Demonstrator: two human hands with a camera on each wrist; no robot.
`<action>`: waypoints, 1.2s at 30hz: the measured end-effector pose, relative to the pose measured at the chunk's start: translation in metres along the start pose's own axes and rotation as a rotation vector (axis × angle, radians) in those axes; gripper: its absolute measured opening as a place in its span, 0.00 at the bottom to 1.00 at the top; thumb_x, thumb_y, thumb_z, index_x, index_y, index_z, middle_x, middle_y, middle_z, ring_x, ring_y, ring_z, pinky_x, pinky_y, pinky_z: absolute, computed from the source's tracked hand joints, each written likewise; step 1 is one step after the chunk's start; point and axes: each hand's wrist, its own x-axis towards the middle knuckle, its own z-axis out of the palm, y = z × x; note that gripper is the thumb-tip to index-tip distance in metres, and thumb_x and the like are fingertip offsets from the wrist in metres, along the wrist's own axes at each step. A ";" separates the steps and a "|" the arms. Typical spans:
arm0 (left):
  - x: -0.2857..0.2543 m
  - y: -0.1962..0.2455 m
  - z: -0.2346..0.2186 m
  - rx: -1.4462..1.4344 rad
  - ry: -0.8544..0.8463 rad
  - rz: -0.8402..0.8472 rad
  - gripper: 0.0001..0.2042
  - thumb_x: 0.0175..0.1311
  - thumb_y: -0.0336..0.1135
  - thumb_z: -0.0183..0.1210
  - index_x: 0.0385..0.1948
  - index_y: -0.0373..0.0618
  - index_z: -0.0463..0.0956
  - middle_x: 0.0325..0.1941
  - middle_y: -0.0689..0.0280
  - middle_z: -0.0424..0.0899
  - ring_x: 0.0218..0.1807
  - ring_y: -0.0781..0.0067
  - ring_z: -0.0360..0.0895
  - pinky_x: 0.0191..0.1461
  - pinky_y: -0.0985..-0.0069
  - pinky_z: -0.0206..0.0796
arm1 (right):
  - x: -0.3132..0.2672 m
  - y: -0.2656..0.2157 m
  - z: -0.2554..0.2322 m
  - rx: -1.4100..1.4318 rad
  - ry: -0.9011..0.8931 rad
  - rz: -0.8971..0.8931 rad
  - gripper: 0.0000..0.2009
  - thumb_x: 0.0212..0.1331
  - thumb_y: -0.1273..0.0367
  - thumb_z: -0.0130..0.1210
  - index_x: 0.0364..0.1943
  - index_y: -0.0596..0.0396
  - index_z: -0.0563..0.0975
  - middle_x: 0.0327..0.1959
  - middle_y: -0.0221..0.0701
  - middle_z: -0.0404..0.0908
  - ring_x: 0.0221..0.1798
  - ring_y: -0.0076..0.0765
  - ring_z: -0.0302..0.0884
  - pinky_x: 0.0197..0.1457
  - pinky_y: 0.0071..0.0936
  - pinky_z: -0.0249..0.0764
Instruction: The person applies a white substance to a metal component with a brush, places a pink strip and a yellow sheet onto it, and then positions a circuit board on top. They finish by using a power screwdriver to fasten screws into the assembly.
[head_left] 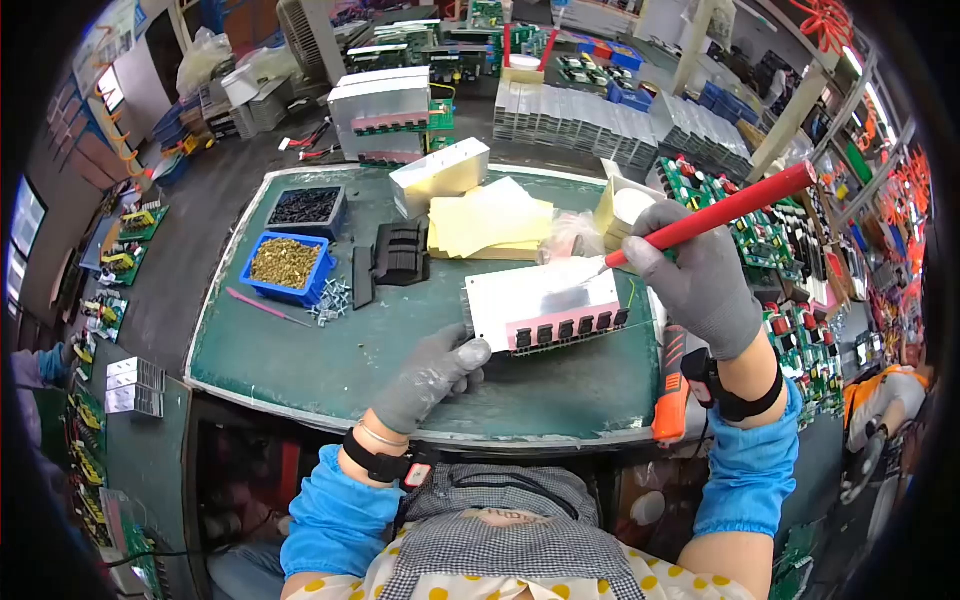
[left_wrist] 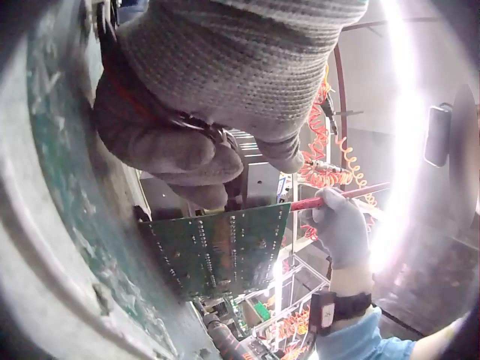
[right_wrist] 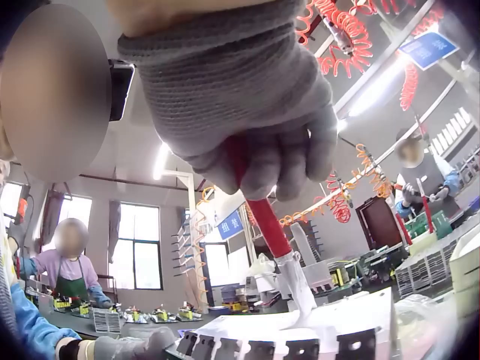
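A metal plate with a green circuit board under it is tilted over the green table. My left hand grips its left end, thumb at the near corner and fingers curled at the edge. Along the plate's near side runs a pink strip with several black components. My right hand holds a long red stick, fingers curled round it. The stick's flat, white-smeared tip touches the plate's upper face near its far right part. Both hands wear grey gloves.
A blue bin of brass-coloured screws, a grey bin of black parts, loose screws and a pink tool lie left. Behind the plate are yellow sheets, black parts and a metal block. An orange tool lies right.
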 end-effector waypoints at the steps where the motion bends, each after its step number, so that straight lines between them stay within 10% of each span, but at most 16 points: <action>1: -0.001 -0.001 -0.003 -0.013 -0.004 0.007 0.32 0.63 0.61 0.58 0.52 0.37 0.76 0.28 0.68 0.77 0.27 0.82 0.68 0.31 0.83 0.62 | -0.001 0.003 -0.001 -0.022 0.005 -0.010 0.07 0.57 0.68 0.59 0.31 0.58 0.78 0.26 0.40 0.81 0.33 0.47 0.83 0.39 0.37 0.75; 32: -0.001 0.003 0.000 0.000 -0.049 -0.007 0.31 0.59 0.61 0.61 0.47 0.37 0.76 0.29 0.69 0.77 0.28 0.86 0.67 0.31 0.86 0.59 | -0.028 0.043 -0.026 0.436 0.118 0.162 0.09 0.60 0.66 0.61 0.35 0.57 0.78 0.30 0.28 0.78 0.35 0.25 0.76 0.42 0.28 0.72; 35: -0.002 0.016 0.000 0.125 -0.102 -0.093 0.32 0.55 0.55 0.65 0.53 0.35 0.75 0.37 0.65 0.81 0.34 0.84 0.71 0.35 0.83 0.64 | -0.029 0.035 -0.052 0.467 0.292 0.211 0.07 0.61 0.68 0.60 0.37 0.58 0.79 0.32 0.25 0.77 0.37 0.20 0.74 0.43 0.20 0.70; 36: 0.004 0.010 -0.001 -0.013 -0.158 0.070 0.45 0.47 0.43 0.75 0.68 0.32 0.62 0.57 0.58 0.80 0.52 0.69 0.78 0.56 0.74 0.71 | -0.027 0.047 -0.059 0.436 0.361 0.131 0.07 0.62 0.69 0.59 0.38 0.58 0.79 0.32 0.25 0.77 0.37 0.19 0.73 0.43 0.20 0.70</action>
